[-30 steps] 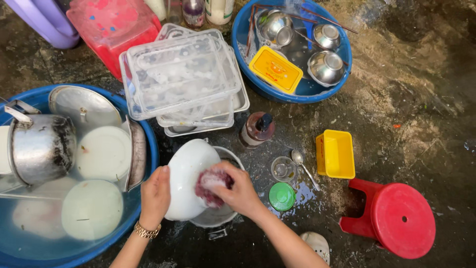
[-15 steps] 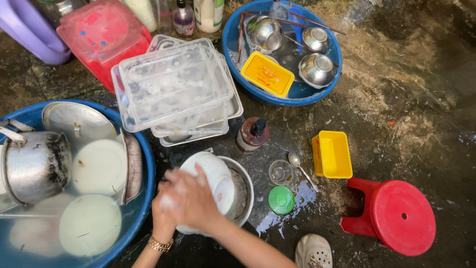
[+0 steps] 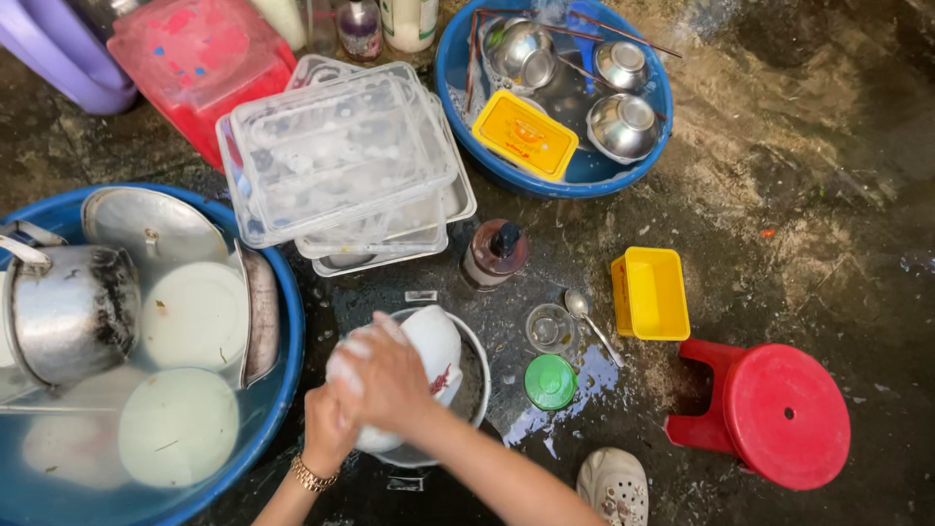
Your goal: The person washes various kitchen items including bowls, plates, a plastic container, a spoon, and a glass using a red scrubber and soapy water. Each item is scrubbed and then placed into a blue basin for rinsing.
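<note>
— Where's the white bowl [image 3: 433,341], and how is it held?

— It sits tilted over a metal basin [image 3: 474,385] on the wet floor [image 3: 779,195], between the big blue tub [image 3: 282,390] and a small green lid [image 3: 550,381]. The left hand [image 3: 329,429], with a gold bracelet [image 3: 312,474] at the wrist, has its grip closed around the bowl's lower edge, propping it up. The right hand [image 3: 390,380] lies across the bowl's face, fingers curled and pressed down on it; whether it pinches a cloth underneath I can't tell.

— Why tilted like that?

— Likely so suds and water run off into the basin rather than onto the ground.

— And the stuff around?

— Smooth glazed white plates [image 3: 195,317] soak in the blue tub's cloudy water beside a dull, scuffed steel pot [image 3: 68,307]. Clear plastic trays [image 3: 336,161] are stacked upside down, probably draining. Shiny round steel bowls [image 3: 623,127] and a yellow plastic lid [image 3: 524,134] lie in a second blue tub [image 3: 453,88]. A yellow box [image 3: 654,292] lies on the floor next to a red stool [image 3: 779,414].
</note>
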